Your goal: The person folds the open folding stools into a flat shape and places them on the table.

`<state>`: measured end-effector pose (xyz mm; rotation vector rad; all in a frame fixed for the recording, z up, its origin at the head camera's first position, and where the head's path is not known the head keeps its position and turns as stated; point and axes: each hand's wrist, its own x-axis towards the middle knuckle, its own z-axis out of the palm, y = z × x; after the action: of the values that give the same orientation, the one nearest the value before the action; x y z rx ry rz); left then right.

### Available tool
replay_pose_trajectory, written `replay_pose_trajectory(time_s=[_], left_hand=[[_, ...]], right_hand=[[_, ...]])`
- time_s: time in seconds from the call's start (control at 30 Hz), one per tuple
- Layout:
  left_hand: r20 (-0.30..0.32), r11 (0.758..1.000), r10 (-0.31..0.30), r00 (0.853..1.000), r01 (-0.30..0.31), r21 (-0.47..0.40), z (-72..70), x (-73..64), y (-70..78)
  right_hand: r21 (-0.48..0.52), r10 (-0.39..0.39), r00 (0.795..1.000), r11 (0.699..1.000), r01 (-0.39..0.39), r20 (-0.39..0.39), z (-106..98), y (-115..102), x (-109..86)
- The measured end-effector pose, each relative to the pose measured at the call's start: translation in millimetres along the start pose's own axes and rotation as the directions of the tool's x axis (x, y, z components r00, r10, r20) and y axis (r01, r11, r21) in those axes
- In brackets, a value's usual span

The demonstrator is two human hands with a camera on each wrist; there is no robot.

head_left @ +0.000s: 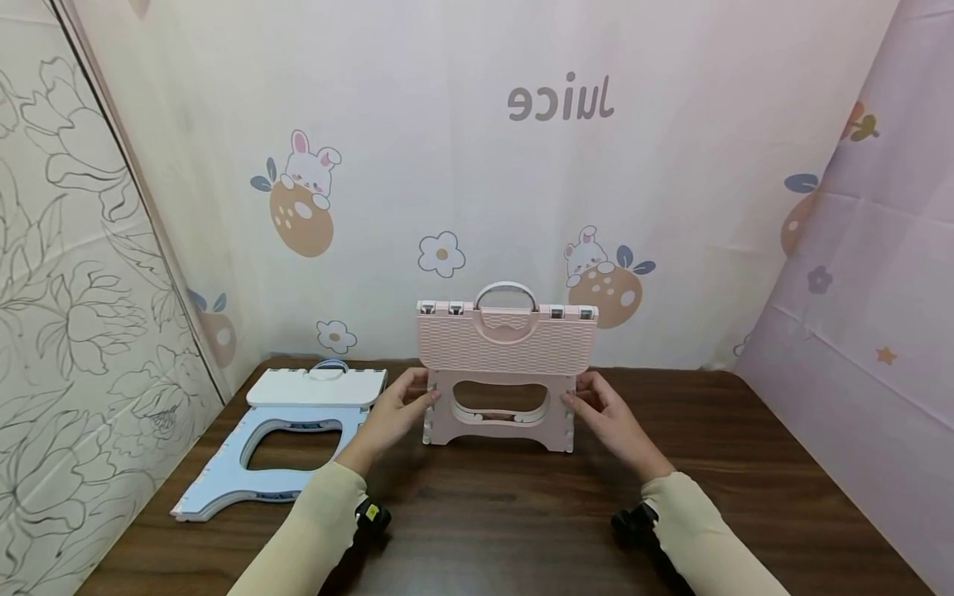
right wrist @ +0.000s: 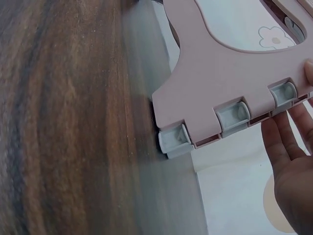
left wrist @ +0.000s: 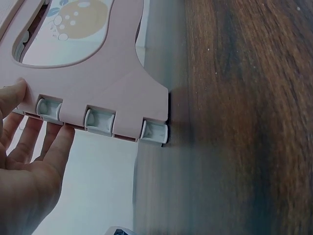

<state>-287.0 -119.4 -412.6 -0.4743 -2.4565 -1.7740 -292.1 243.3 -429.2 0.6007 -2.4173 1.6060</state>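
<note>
A pink folding step stool (head_left: 514,343) stands upright on the table, folded flat, its woven-textured top panel hanging over the front and a carry handle (head_left: 507,287) raised above. My left hand (head_left: 395,412) grips its left side edge, thumb on the front face and fingers behind. On the opposite edge, my right hand (head_left: 607,418) holds the stool the same way. Grey hinge pieces (left wrist: 100,121) line the edge by the left hand in the left wrist view. Similar hinges (right wrist: 233,116) show beside the right fingers in the right wrist view.
A light blue folded stool (head_left: 224,463) with a white top panel lies flat on the table's left side. The dark wooden table (head_left: 477,530) ends at a printed curtain (head_left: 477,165) behind. More curtains (head_left: 872,331) hang at both sides.
</note>
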Motion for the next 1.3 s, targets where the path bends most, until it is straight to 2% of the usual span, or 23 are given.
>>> replay_pose_trajectory(time_s=[0.23,0.4,0.63,0.87,0.93,1.2,1.3], left_hand=[[0.033,1.000,0.018,0.999,-0.018,-0.004,-3.3,-10.8,29.4],[0.042,0.999,0.036,0.998,-0.036,-0.007,-4.8,-13.7,35.8],[0.052,0.999,0.040,0.998,-0.040,0.005,-5.3,-13.6,34.1],[0.039,1.000,0.018,0.999,-0.019,0.018,-3.5,-3.1,7.1],[0.042,1.000,0.019,0.999,-0.020,0.018,-3.9,-2.4,3.8],[0.057,1.000,0.011,0.998,-0.011,-0.004,-7.7,-5.1,3.6],[0.065,1.000,0.000,0.998,0.000,0.002,-7.8,-9.5,13.0]], right_hand=[[0.011,-0.040,0.999,0.999,0.040,0.003,-3.6,-0.2,0.3],[0.019,-0.062,0.998,0.998,0.062,0.020,-5.7,-1.3,0.7],[0.029,-0.066,0.998,0.997,0.065,0.025,-5.9,-3.7,-1.2],[0.009,-0.037,0.999,0.999,0.037,0.023,-5.1,-4.8,-3.0],[0.008,-0.026,0.999,1.000,0.026,0.026,-4.9,-5.7,-3.6],[0.010,-0.007,0.999,1.000,0.006,0.035,-3.7,-8.4,-4.6],[-0.009,0.002,0.999,1.000,-0.002,0.034,-3.7,-8.5,-5.0]])
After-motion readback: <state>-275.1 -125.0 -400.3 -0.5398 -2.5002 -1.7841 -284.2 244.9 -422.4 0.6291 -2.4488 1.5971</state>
